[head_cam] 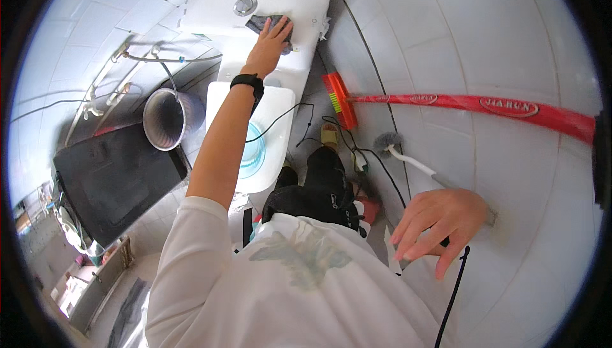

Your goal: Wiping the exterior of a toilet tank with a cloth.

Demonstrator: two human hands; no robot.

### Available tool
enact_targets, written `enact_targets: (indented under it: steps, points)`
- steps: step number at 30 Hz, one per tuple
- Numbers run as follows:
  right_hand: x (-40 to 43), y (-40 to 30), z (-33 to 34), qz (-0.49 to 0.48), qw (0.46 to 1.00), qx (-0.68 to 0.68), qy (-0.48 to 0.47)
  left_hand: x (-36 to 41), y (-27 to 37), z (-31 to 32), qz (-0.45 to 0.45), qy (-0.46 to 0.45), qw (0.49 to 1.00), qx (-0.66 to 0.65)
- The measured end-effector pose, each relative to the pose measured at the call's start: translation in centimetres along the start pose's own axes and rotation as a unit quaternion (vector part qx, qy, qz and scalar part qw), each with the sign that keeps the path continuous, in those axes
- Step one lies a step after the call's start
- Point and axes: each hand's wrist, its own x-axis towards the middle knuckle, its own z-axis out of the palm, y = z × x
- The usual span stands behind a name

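My left hand (272,42), fingers spread, presses a dark grey cloth (262,22) flat against the top of a white toilet tank (210,8). A round metal flush button (245,5) sits left of the cloth. Below the tank, a clear blue plastic container (253,157) rests on the white toilet lid (279,109), partly hidden by my left forearm. My right hand (442,226) hangs by the tiled wall at the right, its fingers loosely bent and apart, with no held object visible. It is near the lower end of a toilet brush's white handle (416,161).
A red-handled broom (449,102) leans along the right wall, its orange head (342,102) beside the toilet. Black cables (354,145) trail near my feet. At the left stand a ribbed bucket (165,118) and a black-topped appliance (119,176), below wall pipes (112,99).
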Motion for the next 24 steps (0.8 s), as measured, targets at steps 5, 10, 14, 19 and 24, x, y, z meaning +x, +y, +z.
enact_targets:
  steps: [5,10,14,19,24]
  points:
    - [-0.5,1.7,3.9,0.305,0.909,-0.011,0.282,0.4,-1.3,1.6,0.029,0.012,0.999,-0.030]
    - [-1.2,9.2,7.2,0.501,0.765,-0.263,0.308,0.1,-1.9,2.2,0.014,-0.014,1.000,-0.014]
    - [-2.6,11.4,9.7,0.563,0.733,-0.254,0.283,0.5,-2.3,2.1,0.068,-0.004,0.998,-0.004]
    - [-3.3,10.9,11.5,0.602,0.765,-0.218,0.072,0.1,-2.0,1.8,0.006,-0.039,0.999,-0.031]
    - [-4.9,13.6,14.3,0.530,0.789,-0.239,0.198,0.6,-1.2,1.7,0.014,-0.023,0.999,-0.023]
